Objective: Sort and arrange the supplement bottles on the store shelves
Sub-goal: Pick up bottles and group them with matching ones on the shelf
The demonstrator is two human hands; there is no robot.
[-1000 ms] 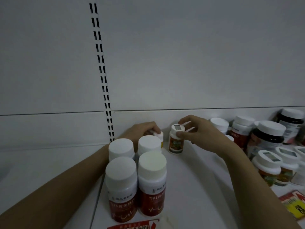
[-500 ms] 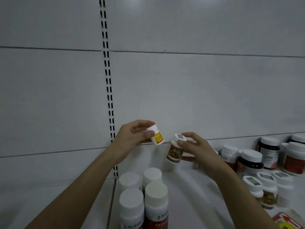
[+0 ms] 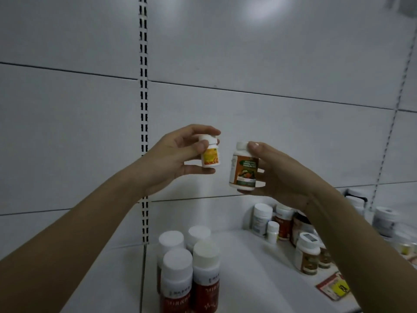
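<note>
now both bottles are being held well above the shelf (image 3: 248,267), off its surface. left hand (image 3: 176,159) fingers are pinching the small yellow bottle (image 3: 210,157); right hand (image 3: 277,172) fingers are gripping the orange-green bottle (image 3: 244,170) just beside it. likely comparing labels before sorting.

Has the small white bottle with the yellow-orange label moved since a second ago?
Yes. The small white bottle with the yellow-orange label, gripped by the left hand, rose off the white shelf, well above the red-labelled white-capped bottles.

Both hands raised, left (image 3: 178,154) and right (image 3: 277,170), fingers curled, each gripping.
</note>
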